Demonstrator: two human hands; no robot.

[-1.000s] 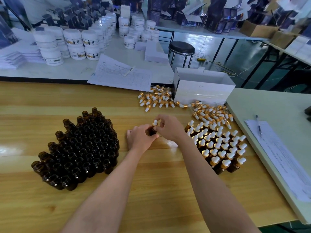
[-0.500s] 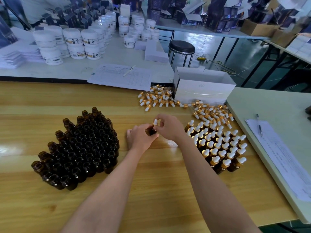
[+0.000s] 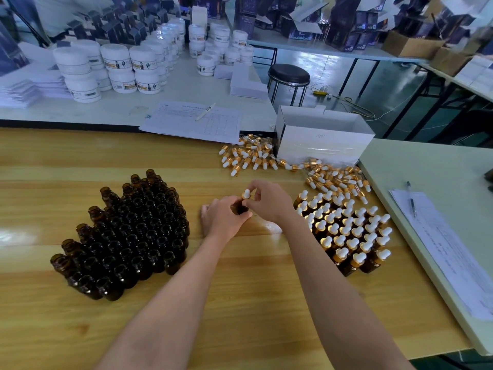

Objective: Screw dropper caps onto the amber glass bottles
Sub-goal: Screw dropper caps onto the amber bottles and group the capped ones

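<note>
A small amber bottle (image 3: pixel 241 208) sits just right of the frame's centre, dark brown glass mostly hidden between the two hands; on its neck stands a dropper cap (image 3: pixel 246 194), a white rubber bulb over a gold collar, upright; whether the bottle's base touches the wooden bench (image 3: pixel 186 316) cannot be told. The left hand (image 3: pixel 223 221) closes on the bottle from the left, fingers curled snugly round the glass; the right hand (image 3: pixel 270 201) reaches in from the right and pinches the cap low down between thumb and fingertips, the remaining fingers bent in.

Left of centre a tight block of open bottles (image 3: pixel 128 236) stands on the bench, necks bare, well apart from the hands; right of centre a block of capped bottles (image 3: pixel 349 231) stands beside the right forearm, white bulbs up. Above both, loose dropper caps (image 3: pixel 248 156) lie heaped on their sides, more of them strewn beside a white box (image 3: pixel 322 140) in the upper middle right. Behind, on a pale surface, a printed sheet (image 3: pixel 192 121) carries a pen (image 3: pixel 205 112); white jars (image 3: pixel 120 68) are stacked at upper left; a round stool (image 3: pixel 289 74) stands at upper centre; at the right edge papers (image 3: pixel 440 236) lie on a pale table (image 3: pixel 426 161).
</note>
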